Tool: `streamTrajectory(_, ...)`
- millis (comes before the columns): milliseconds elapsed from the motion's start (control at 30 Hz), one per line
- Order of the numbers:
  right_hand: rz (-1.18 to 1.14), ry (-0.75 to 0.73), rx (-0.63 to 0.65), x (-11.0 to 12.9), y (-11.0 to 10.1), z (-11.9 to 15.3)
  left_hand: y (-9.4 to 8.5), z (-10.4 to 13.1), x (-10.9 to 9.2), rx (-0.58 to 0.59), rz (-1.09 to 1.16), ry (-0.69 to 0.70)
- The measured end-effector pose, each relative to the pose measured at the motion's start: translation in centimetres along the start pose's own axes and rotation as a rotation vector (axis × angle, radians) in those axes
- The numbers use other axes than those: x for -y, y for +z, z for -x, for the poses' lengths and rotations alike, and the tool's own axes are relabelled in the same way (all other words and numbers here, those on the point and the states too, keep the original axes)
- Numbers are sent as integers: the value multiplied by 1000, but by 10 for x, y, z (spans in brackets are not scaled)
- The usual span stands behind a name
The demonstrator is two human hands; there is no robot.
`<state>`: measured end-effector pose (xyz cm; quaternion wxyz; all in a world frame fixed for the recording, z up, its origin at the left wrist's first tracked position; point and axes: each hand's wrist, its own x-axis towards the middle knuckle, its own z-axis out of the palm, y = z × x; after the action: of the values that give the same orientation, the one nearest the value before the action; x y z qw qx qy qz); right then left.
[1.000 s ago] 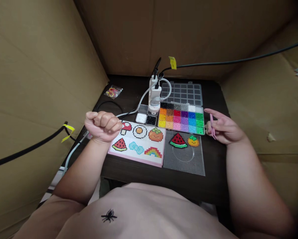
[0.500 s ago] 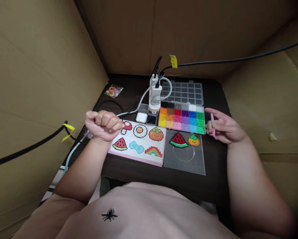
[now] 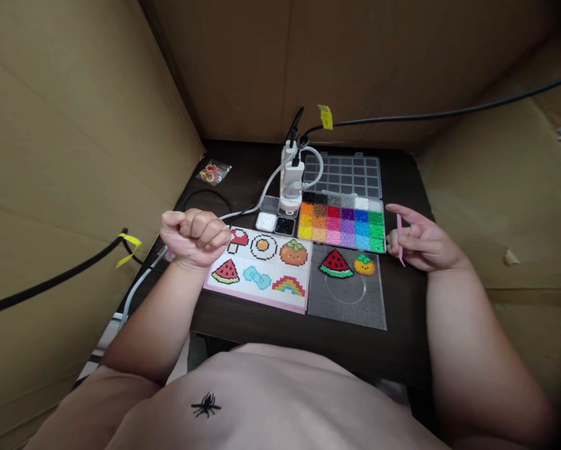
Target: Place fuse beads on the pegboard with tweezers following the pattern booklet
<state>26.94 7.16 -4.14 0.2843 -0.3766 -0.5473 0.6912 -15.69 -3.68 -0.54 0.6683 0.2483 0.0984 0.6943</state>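
My left hand (image 3: pixel 195 237) is a fist with curled fingers, held over the left edge of the pattern sheet (image 3: pixel 262 294); nothing shows in it. The sheet carries pixel pictures, among them a mushroom, an egg and a rainbow. At the right, my right hand (image 3: pixel 425 242) pinches pink tweezers (image 3: pixel 400 232), its index finger stretched out toward the bead box (image 3: pixel 341 219). Many colours of small beads fill the box's compartments. On the clear pegboard (image 3: pixel 346 312) lie a bead watermelon slice (image 3: pixel 336 264) and an orange bead fruit with green leaves (image 3: pixel 365 265).
A white power strip (image 3: pixel 290 181) with plugs and cables stands behind the small boxes of white beads (image 3: pixel 266 221) and black beads (image 3: pixel 285 225). A bag of colourful bands (image 3: pixel 213 172) lies at the back left. Cardboard walls (image 3: pixel 243 75) surround the dark table (image 3: pixel 271 325).
The tweezers have turned slightly in my right hand, so their lower end looks narrower. My left hand has stayed almost still.
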Motion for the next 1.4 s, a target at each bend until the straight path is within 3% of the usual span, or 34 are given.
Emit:
streamTrajectory(133,5,10,-2,1,1,0,1,-1,0,2,16,2)
streamTrajectory(333,-16,21,-44,4,4,-1,2,0,0,-110,-84,27)
streamTrajectory(500,-70,39,-47,4,3,0,2,1,0,-91,-76,33)
streamTrajectory(633,-91,46,-45,4,4,0,4,0,0,-163,-113,41)
streamTrajectory(1000,-138,74,-48,6,5,0,4,2,0,-68,-40,41)
streamTrajectory(1200,-171,64,-73,3,6,-3,6,4,0,-145,-104,64)
streamTrajectory(1400,-194,24,-102,1,4,-3,6,2,1,-116,-101,75)
